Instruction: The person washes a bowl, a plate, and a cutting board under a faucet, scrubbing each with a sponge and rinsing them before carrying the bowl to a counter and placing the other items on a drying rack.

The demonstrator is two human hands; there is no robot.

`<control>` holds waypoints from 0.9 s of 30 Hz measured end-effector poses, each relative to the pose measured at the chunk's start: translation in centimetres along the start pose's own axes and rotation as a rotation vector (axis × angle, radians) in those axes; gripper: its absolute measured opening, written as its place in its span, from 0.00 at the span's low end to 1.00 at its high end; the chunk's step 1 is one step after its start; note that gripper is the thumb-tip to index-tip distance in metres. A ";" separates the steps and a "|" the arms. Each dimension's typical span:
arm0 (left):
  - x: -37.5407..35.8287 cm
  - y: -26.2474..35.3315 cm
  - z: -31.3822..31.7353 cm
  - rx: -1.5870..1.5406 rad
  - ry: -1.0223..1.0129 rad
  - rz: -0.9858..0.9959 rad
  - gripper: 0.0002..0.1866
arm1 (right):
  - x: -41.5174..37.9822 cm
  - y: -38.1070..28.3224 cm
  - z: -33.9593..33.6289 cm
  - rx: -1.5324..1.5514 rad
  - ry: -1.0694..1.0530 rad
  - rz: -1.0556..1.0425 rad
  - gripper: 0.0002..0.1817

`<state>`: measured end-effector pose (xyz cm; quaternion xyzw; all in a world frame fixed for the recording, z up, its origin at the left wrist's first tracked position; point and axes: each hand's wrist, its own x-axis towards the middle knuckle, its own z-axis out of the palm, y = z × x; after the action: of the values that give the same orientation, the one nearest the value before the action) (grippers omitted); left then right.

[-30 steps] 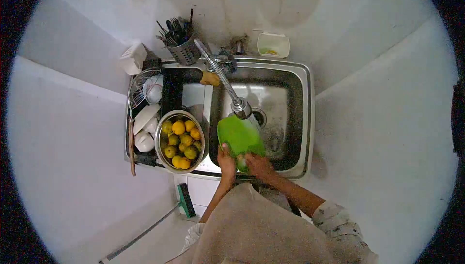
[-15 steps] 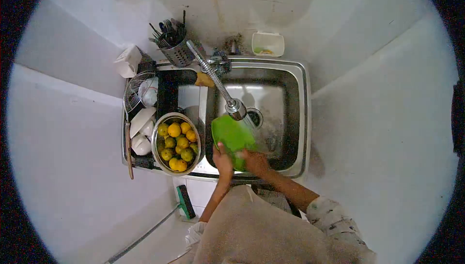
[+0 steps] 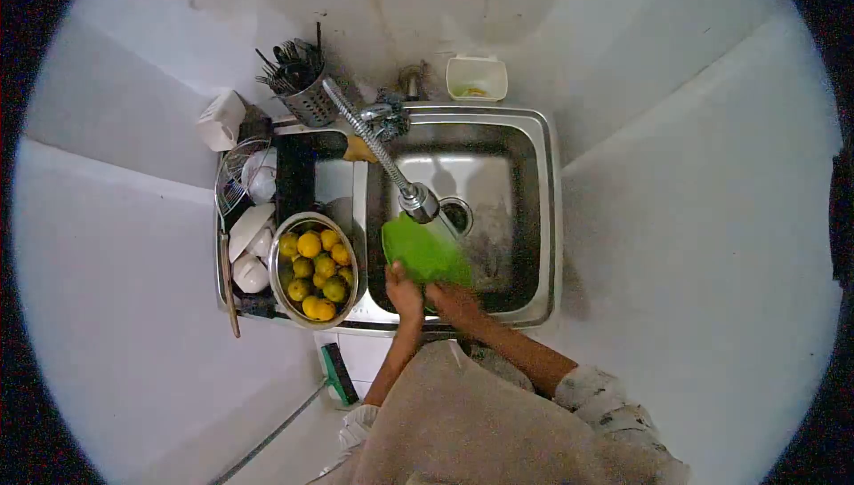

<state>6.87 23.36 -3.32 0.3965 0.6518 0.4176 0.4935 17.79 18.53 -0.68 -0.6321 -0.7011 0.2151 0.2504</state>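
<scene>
A flat green piece that looks like a plastic cutting board (image 3: 422, 249) is tilted over the near left part of the sink basin (image 3: 507, 272). My left hand (image 3: 406, 296) is closed on its lower left edge, thumb on the upper face. My right hand (image 3: 455, 304) is curled against the lower part, slightly blurred; whether it also holds something small is hidden. Above the board hangs the faucet head (image 3: 419, 203) on its flexible metal neck. Water streams from it down to the right, beside the drain (image 3: 455, 216).
Left of the basin, a metal bowl (image 3: 278, 300) holds several yellow-green citrus fruits. White dishes (image 3: 252, 273), a wire strainer (image 3: 233, 184) and a cutlery holder (image 3: 311, 104) crowd that side. A white container (image 3: 477, 78) stands behind the sink. A green-headed broom (image 3: 338, 373) leans below.
My right hand has slid left along the lower part of the board, closer to my left hand. The whole view has shifted slightly; the board stays under the faucet.
</scene>
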 end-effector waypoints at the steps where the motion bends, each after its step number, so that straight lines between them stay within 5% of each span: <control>1: 0.1 -0.2 -0.1 -0.001 -0.002 -0.003 0.30 | -0.8 0.6 -0.9 -0.082 -0.157 0.031 0.08; 3: 0.0 -0.7 -0.4 -0.015 0.065 -0.018 0.29 | -2.1 2.6 -2.3 -0.162 -0.315 0.067 0.08; 5: 0.1 -0.8 -0.6 -0.060 0.058 0.034 0.28 | -2.1 5.5 -2.9 -0.018 -0.069 0.531 0.12; 6: -0.4 0.1 -0.6 -0.082 0.033 -0.007 0.27 | -2.1 5.8 -3.1 -0.018 -0.066 0.533 0.12; 8: -0.3 -0.5 -0.2 -0.101 0.004 -0.047 0.27 | -2.1 6.1 -3.3 0.579 0.042 0.778 0.16; 11: 0.6 -5.8 0.5 -0.332 0.006 -0.244 0.28 | -1.6 3.3 -3.7 0.787 -0.030 0.976 0.19; 15: 1.0 -7.3 1.8 0.169 -0.103 -0.129 0.33 | -1.9 5.9 -2.0 0.532 0.035 0.662 0.19; 17: 0.8 -4.6 3.3 0.304 -0.120 -0.164 0.33 | -1.2 3.9 -3.9 0.042 0.041 0.528 0.23; 19: -1.4 4.9 4.7 -0.302 -0.486 -0.587 0.35 | 0.1 0.3 -6.3 -0.035 -0.148 0.480 0.25; 20: -2.0 5.7 5.6 -0.299 -0.428 -0.534 0.28 | 0.5 -0.7 -6.9 -0.112 -0.335 0.425 0.26; 24: -0.6 3.9 3.2 -0.409 -0.386 -0.591 0.13 | -0.7 -0.5 -5.9 -0.101 -0.210 0.258 0.28; 27: -0.7 4.3 1.7 -0.453 -0.265 -0.476 0.14 | -0.5 -0.6 -6.4 0.155 -0.170 0.162 0.22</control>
<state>9.09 24.44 0.67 0.1646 0.5470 0.3696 0.7329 21.34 17.83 4.72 -0.6447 -0.6478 0.3411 0.2199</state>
